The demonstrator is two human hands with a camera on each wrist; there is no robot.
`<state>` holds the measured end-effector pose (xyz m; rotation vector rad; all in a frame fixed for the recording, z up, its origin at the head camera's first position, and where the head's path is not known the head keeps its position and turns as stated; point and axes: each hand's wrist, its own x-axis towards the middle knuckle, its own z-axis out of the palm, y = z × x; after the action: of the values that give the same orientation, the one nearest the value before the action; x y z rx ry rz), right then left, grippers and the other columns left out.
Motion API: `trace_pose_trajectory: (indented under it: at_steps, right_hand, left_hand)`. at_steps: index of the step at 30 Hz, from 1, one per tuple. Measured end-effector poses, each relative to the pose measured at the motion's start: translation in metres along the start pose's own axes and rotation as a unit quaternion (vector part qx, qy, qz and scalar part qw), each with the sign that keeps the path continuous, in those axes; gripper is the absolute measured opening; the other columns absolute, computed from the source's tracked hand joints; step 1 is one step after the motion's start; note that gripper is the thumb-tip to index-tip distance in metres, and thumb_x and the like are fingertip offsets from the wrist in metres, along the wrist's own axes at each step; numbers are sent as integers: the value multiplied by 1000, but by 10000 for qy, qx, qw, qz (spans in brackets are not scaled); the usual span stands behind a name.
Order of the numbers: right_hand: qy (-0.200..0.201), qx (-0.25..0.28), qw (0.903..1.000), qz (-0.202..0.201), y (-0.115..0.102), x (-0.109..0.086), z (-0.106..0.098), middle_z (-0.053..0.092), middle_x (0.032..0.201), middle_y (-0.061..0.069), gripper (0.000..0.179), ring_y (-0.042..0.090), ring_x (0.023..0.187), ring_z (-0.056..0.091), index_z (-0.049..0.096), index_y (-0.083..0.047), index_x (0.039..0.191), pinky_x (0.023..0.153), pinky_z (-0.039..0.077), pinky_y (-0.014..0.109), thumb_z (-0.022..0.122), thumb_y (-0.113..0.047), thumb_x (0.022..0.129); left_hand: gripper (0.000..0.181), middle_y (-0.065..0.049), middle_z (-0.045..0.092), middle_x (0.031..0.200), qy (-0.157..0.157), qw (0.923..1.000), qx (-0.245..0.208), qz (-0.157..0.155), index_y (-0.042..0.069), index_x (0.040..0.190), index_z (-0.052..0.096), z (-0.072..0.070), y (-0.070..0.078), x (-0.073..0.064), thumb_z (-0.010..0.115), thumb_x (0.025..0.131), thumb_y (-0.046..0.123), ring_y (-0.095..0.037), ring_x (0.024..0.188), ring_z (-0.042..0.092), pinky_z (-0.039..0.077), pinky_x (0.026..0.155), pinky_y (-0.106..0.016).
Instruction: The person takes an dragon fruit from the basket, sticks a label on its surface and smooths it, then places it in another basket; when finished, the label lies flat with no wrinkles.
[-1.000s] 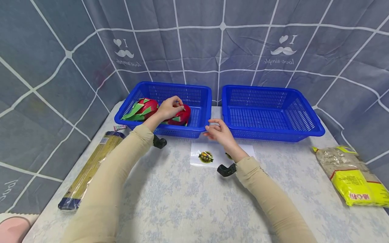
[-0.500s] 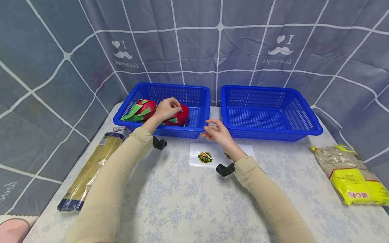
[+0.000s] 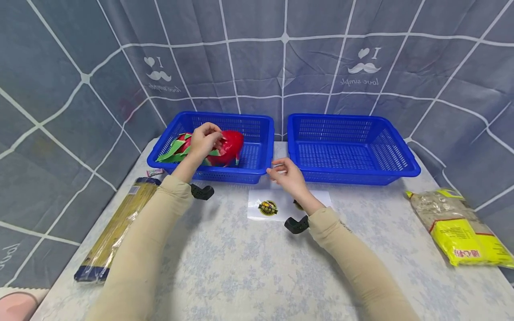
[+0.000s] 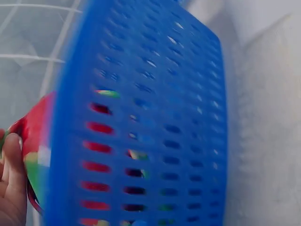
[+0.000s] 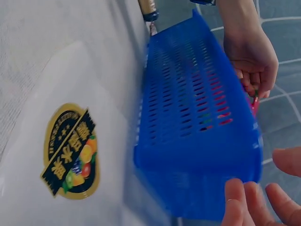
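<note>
My left hand is over the left blue basket, its thumb and fingers pinching a dragon fruit. A green tip shows at the pinch in the left wrist view, where red skin rises above the basket rim. Another dragon fruit, with long green leaves, lies at the basket's left end, partly behind the hand. With its fingers loosely bent and holding nothing, my right hand is by the basket's front right corner. Its fingertips overlap the rim in the right wrist view.
A second blue basket stands to the right. A white sheet with round fruit labels lies in front. At left are a long clear pack of yellow strips and a small pink wrapper; a yellow-and-clear bag lies at right.
My left hand has moved left, turning the pinched dragon fruit so that more of its red side shows. The right hand stays by the corner. The head view has shifted slightly.
</note>
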<state>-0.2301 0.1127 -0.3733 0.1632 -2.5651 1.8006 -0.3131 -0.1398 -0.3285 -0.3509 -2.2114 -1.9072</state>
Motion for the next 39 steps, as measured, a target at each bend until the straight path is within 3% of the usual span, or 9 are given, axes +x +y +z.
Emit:
trace_pose_trajectory:
  at_steps: [3,7,12,16,20,24,28,33,39]
  right_hand:
    - [63,74,9998,-178,-7,-6,-3,60,113,15,38,34,95,62,51,-3,121,76,52,38,63,-22,91]
    - [-116,695,9967,-405,-20,-15,-9,55,121,16,42,32,101,60,44,-2,128,79,52,41,60,-19,93]
    - [-292,1174,9906,-637,-39,-28,-20,52,128,17,51,31,106,58,33,-5,139,77,53,37,56,-18,96]
    - [-393,1193,9901,-627,-49,-41,-29,44,136,14,60,28,113,55,24,-14,146,82,52,38,55,-24,96]
    - [-607,1284,9884,-546,-48,-56,-33,36,143,14,66,29,119,50,19,-17,149,87,49,44,56,-24,95]
    - [-914,1734,9794,-489,-45,-76,-35,32,144,18,63,34,123,46,19,-16,149,82,52,46,54,-16,97]
    - [-876,2083,9735,-364,-36,-95,-35,38,138,22,57,36,112,55,25,-12,146,76,53,47,53,-10,96]
    - [-776,2276,9698,-409,-11,-114,-37,41,134,28,54,24,97,64,33,-2,140,71,53,49,57,-1,92]
    - [-1191,2439,9594,-766,27,-131,-43,44,131,29,52,21,100,63,41,1,135,71,54,46,60,5,87]
  left_hand:
    - [6,-6,60,73,196,9978,-538,347,-8,92,56,3,12,-3,52,89,-5,-13,54,57,50,52,-23]
    - [10,-3,61,70,315,9912,-919,901,-3,86,58,16,38,-13,51,87,-9,-11,53,57,50,51,-21]
    - [9,1,60,72,81,9816,-919,1672,-7,85,59,36,68,-39,50,86,-10,-10,57,58,50,54,-21]
    - [7,0,58,74,-226,9704,-977,2199,-13,84,55,51,78,-64,50,86,-9,-10,59,56,48,54,-21]
    - [8,-6,55,77,-467,9589,-784,2687,-10,80,58,64,78,-94,51,84,-9,-12,60,53,46,53,-21]
    - [11,-8,54,79,-763,9427,-341,3231,-3,80,62,76,75,-122,54,83,-10,-15,65,51,44,52,-22]
    - [14,-6,58,81,-971,9255,45,3661,2,83,64,86,66,-146,56,82,-9,-15,70,52,47,56,-22]
    - [16,-5,59,82,-1187,9091,178,3989,5,86,64,96,50,-174,58,80,-9,-12,71,54,49,61,-19]
    - [12,-2,60,82,-1451,8870,493,4355,6,88,64,110,30,-205,55,88,-1,-8,73,55,46,67,-14]
